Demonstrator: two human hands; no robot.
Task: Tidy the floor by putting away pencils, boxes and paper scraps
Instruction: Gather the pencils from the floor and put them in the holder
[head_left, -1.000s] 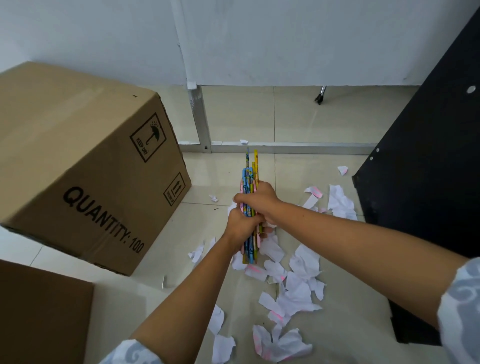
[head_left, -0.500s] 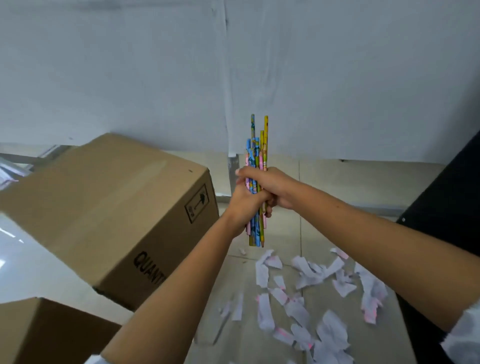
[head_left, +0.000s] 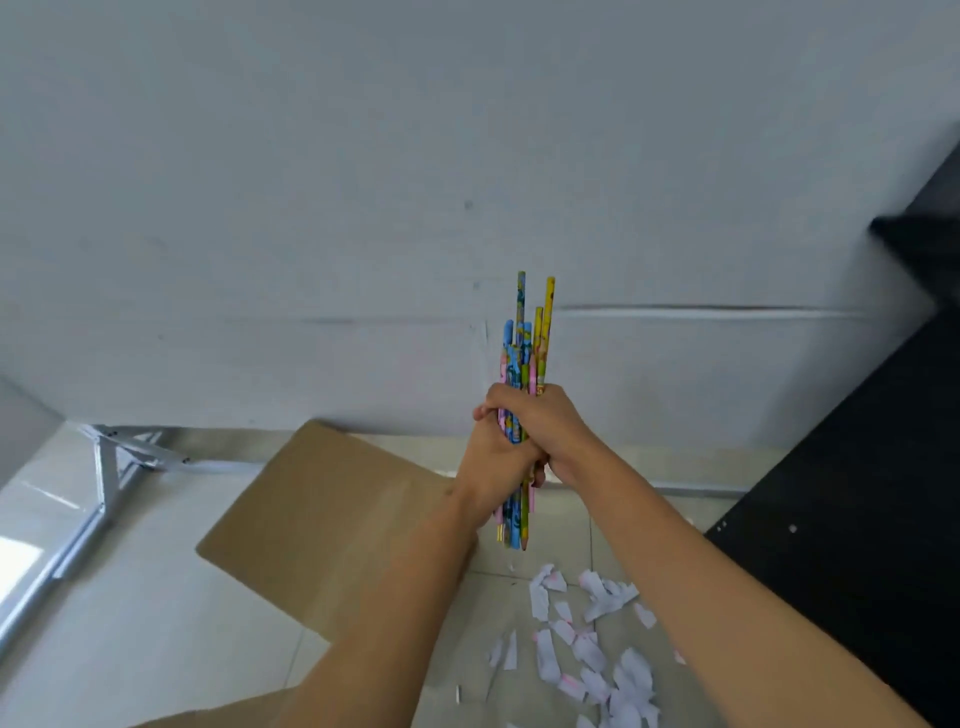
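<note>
Both hands, left (head_left: 488, 457) and right (head_left: 550, 431), fingers wrapped tight round a bundle of colourful patterned pencils (head_left: 524, 358), now raised at frame centre; torn white paper scraps (head_left: 587, 649) remain on the floor, lower right.

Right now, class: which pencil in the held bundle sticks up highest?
The blue-and-yellow patterned pencil; its tip rises just above the plain yellow pencil on its right, and the other pencils end lower.

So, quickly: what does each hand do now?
Left hand: closed on the pencil bundle.
Right hand: closed on the same bundle.
</note>
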